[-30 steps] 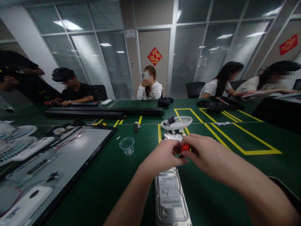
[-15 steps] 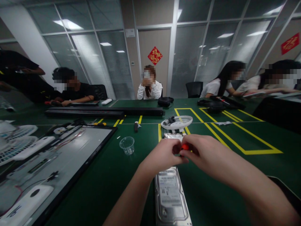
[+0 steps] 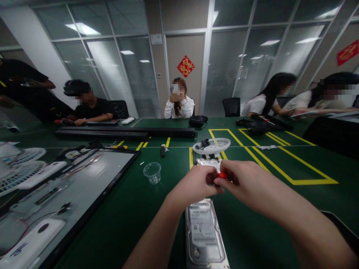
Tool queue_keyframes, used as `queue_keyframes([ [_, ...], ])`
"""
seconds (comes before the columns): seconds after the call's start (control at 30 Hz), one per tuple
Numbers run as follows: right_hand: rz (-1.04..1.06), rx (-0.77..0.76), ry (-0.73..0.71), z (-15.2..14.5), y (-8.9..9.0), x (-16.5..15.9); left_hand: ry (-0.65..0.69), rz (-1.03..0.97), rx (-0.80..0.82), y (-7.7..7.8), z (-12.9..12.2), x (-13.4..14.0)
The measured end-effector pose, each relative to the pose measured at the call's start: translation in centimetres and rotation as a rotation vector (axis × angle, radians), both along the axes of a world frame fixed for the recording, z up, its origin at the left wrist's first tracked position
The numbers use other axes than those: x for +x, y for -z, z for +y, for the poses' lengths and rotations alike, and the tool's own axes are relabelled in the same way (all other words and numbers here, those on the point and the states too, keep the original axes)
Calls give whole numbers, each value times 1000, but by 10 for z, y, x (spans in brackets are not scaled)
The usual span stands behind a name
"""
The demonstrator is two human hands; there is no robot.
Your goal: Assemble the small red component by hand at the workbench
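My right hand (image 3: 238, 175) is closed in a pinch around a small orange-red piece (image 3: 222, 175), most of which is hidden by the fingers. Against it, my left hand (image 3: 200, 181) has thumb and fingers curled together; what lies inside them cannot be made out. Just below both hands, a silver hard drive (image 3: 204, 231) with a white label lies on the green table. Beyond the fingertips, a second silver drive (image 3: 209, 162) is partly covered by my hands.
A clear plastic cup (image 3: 152, 173) stands left of my hands. Farther off is a white fan grille (image 3: 224, 145) with dark parts in it. At left lies a large opened panel (image 3: 92, 179) with white fan parts. Several people sit across the table.
Both hands stay together in nearly the same place, with the orange-red piece shifted very slightly right. The whole view has moved a little.
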State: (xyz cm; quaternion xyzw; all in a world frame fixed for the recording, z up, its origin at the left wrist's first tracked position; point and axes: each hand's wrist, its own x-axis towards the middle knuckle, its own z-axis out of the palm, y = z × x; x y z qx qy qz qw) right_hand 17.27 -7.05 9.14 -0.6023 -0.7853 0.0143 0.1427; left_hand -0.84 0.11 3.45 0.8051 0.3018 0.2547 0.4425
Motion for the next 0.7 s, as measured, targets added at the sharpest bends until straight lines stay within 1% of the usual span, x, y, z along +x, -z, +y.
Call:
queue_keyframes([
  [0.07,14,14,-14,-1,-1,1,5,-10,-12,0,0,0],
  [0.17,65,7,-120,-3,-4,0,19,-13,30,0,-2,0],
  [0.23,70,-9,-150,-2,-5,-1,18,-5,68,-1,-2,-1],
  [0.3,50,-10,-118,-1,-6,-3,6,7,81,-1,-1,-1],
  [0.4,8,-8,-25,1,-5,-3,-9,23,12,-1,-1,0],
  [0.47,0,5,10,0,-4,-2,-11,18,-20,-1,-1,0],
  [0.5,4,18,4,0,-3,-2,-8,14,-21,-1,-1,1],
  [0.57,28,23,-54,-2,-4,-1,8,2,-7,-2,-2,1],
  [0.63,55,-7,-117,-2,-4,-1,24,-4,20,-2,-3,0],
  [0.7,60,-38,-133,-2,-5,-2,27,-1,55,-2,-3,0],
])
